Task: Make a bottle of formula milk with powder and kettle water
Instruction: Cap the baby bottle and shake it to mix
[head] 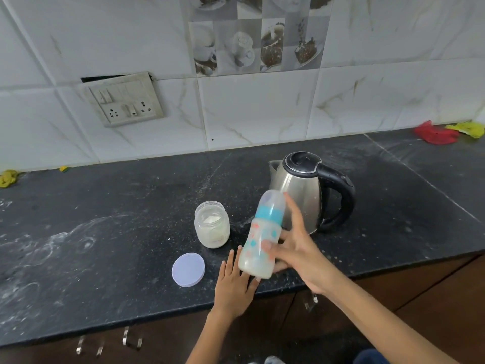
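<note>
Setting: black speckled stone kitchen counter (pixel 131 232) against a white marble-patterned tiled wall, with a grey switch-and-socket plate (pixel 123 99) on the tiles.

Bottle: clear plastic baby bottle with a turquoise collar and translucent cap (pixel 262 232), capped and holding cloudy white liquid, sits near the counter's front edge, tilted with its top leaning away toward the kettle.

Right hand: right hand (pixel 296 250) is at the bottle's right side, thumb across the printed body, fingers spread and fairly straight; I cannot tell whether they truly clasp it.

Left hand: left hand (pixel 233 287) lies palm down on the counter, fingers straight and close together, fingertips at the bottle's base.

Key relation: the bottle lies between both hands, long axis running from the front edge toward the wall; the right hand is higher on it.

Kettle: steel electric kettle with a black handle and lid (pixel 307 193) stands just behind the bottle.

Powder: open glass jar of white powder (pixel 212 224) stands left of the bottle, with its pale round lid (pixel 188 269) nearer the front edge.

Stage: probably mixing, nearly done.
</note>
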